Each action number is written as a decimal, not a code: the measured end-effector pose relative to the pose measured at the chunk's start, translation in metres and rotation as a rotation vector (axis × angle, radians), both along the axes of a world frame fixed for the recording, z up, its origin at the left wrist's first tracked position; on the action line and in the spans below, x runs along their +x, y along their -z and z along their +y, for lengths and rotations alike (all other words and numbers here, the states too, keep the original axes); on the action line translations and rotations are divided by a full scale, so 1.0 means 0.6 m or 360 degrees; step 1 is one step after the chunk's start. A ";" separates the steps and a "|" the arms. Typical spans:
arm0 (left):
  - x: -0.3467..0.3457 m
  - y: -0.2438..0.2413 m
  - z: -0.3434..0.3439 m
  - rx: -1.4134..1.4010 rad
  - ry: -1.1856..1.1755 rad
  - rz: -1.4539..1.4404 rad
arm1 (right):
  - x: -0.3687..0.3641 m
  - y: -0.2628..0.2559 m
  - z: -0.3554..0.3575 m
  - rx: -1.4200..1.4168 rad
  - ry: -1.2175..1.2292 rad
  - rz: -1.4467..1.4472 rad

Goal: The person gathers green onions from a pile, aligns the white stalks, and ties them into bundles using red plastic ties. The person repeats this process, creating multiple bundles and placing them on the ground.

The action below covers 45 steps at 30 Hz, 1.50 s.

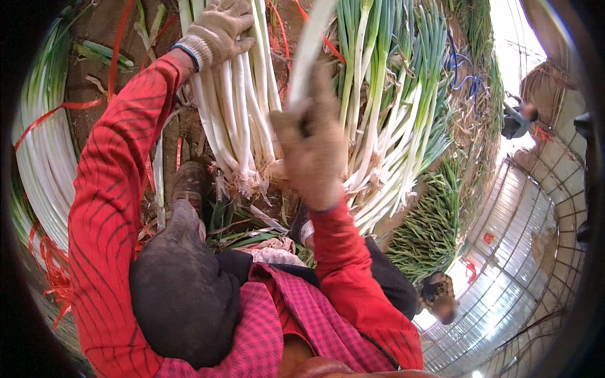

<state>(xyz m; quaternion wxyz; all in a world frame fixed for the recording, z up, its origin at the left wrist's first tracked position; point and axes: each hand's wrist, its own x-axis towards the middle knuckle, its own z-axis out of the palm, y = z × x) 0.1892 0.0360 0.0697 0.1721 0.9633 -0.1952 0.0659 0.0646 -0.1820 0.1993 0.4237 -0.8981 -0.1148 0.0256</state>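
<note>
My left hand point(220, 30), in a knitted work glove, lies over the white stalks of a row of scallions point(234, 104) in front of me; whether its fingers grip them cannot be told. Their roots point towards my body. My right hand point(309, 141), also gloved and blurred by motion, is between that row and a larger heap of scallions point(378, 108). From its fingers a pale, blurred scallion stalk point(307, 52) points away from me. At the far left lies a bundle of scallions point(47, 156) bound with red tape point(40, 124).
Loose red tape point(59, 269) lies at the lower left, and blue cord point(465, 78) at the upper right. More scallions with green tops point(427, 227) stand at the right. Two other people are beyond them, one upper right point(515, 118), one lower right point(435, 293). My shoe point(189, 182) is near the roots.
</note>
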 end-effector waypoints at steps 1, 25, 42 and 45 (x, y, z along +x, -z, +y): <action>0.002 -0.003 -0.007 0.0177 -0.0059 0.0089 | -0.015 0.049 0.010 -0.0151 -0.0059 -0.0252; -0.008 0.004 -0.015 0.0012 0.0363 -0.0162 | -0.048 0.110 -0.028 -0.1054 -0.0685 0.0808; -0.004 0.009 -0.003 0.0049 0.0352 -0.0184 | 0.118 0.266 -0.390 -0.0905 0.0510 0.0624; -0.013 -0.001 0.003 0.0073 0.0309 -0.0114 | 0.115 0.185 -0.387 -0.0571 0.0554 0.0385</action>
